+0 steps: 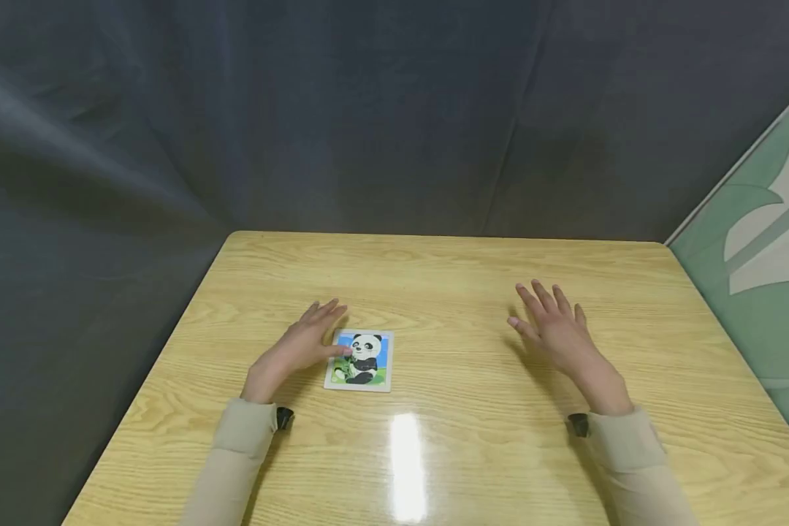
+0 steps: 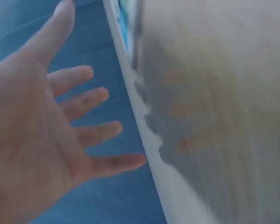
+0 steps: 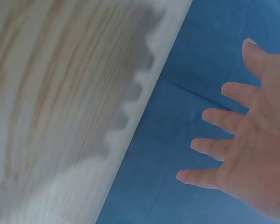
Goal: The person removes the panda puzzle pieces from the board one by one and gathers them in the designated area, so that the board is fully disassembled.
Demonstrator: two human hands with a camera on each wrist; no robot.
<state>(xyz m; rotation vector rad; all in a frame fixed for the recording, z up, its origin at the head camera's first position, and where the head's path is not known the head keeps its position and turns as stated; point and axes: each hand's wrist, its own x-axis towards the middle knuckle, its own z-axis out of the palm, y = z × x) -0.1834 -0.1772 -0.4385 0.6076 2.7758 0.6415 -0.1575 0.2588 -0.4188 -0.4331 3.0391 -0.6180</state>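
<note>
A square panda puzzle (image 1: 370, 365) with a pale frame lies flat on the wooden table, left of the middle. My left hand (image 1: 302, 342) is just to its left, fingers spread, the thumb overlapping the puzzle's left side in the head view. In the left wrist view the palm of the left hand (image 2: 32, 126) holds nothing, and a sliver of the puzzle (image 2: 124, 23) shows at the top. Well to the right, my right hand (image 1: 559, 332) hovers over the table with its fingers spread. Its palm (image 3: 256, 144) is bare in the right wrist view.
The wooden table (image 1: 447, 292) reaches back to a dark curtain (image 1: 368, 117), which also hangs along the left. A green and white patterned panel (image 1: 756, 270) borders the right side. Light glares off the table (image 1: 408, 467) near the front.
</note>
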